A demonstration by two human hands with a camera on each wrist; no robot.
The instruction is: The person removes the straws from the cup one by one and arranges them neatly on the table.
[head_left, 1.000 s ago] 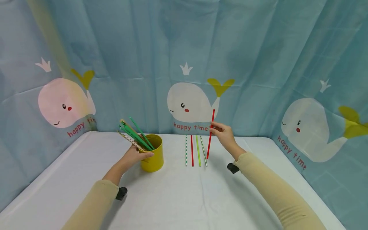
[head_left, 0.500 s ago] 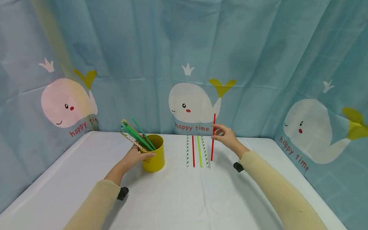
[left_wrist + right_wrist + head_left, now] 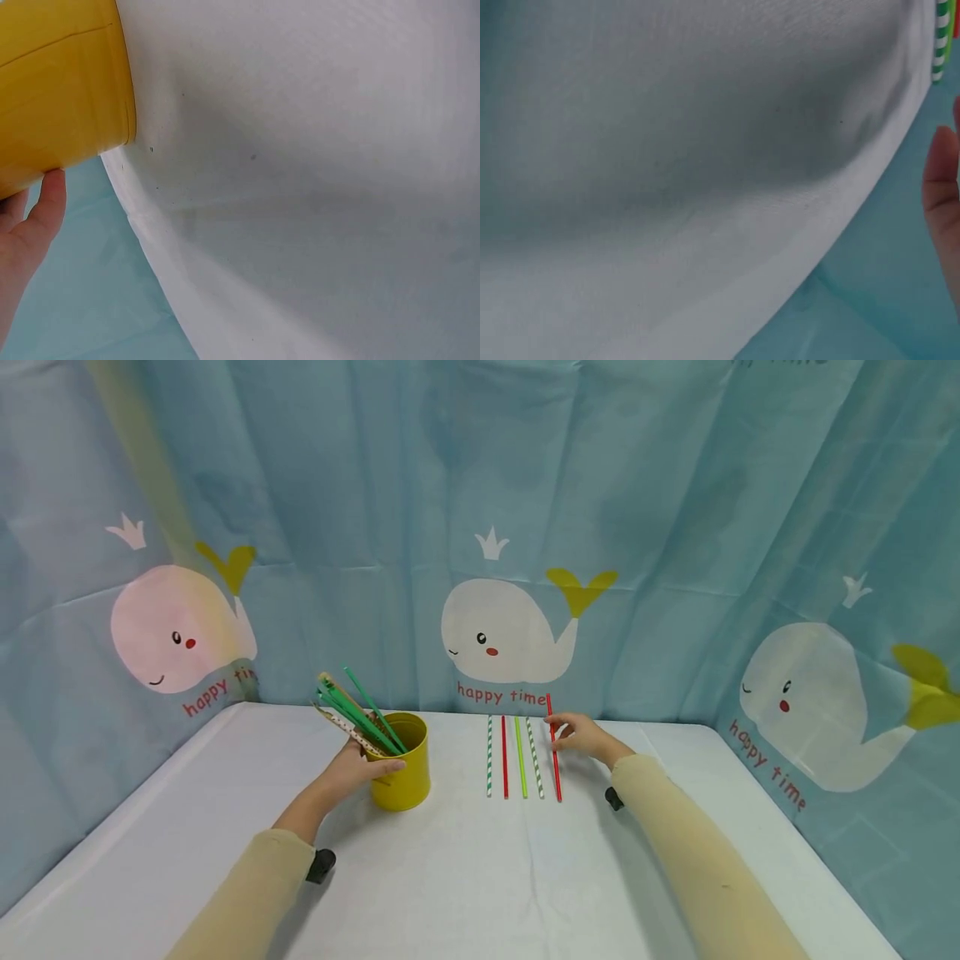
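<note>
My left hand [image 3: 352, 774] grips a yellow bucket [image 3: 411, 779] at its left side, with the thumb across the front near the rim. Green and patterned straws [image 3: 352, 714] lean out of it to the left. Between thumb and fingers, my right hand [image 3: 587, 737] pinches a red straw [image 3: 557, 774], its lower end down by the table. To its left lie a green-striped straw [image 3: 535, 760], a lime green straw [image 3: 521, 760], another red straw [image 3: 505, 762] and another striped straw [image 3: 489, 760], side by side. In the right wrist view, the held straw's grip is out of sight.
A white cloth covers the table [image 3: 450, 877]. A blue curtain [image 3: 360, 527] printed with whales stands behind the table's back edge and along both sides. A black wrist camera [image 3: 321, 866] sits under the left wrist.
My right hand has lowered the red straw from nearly upright above the table to lying almost in line with the row, at its right end. The left hand stays on the bucket.
</note>
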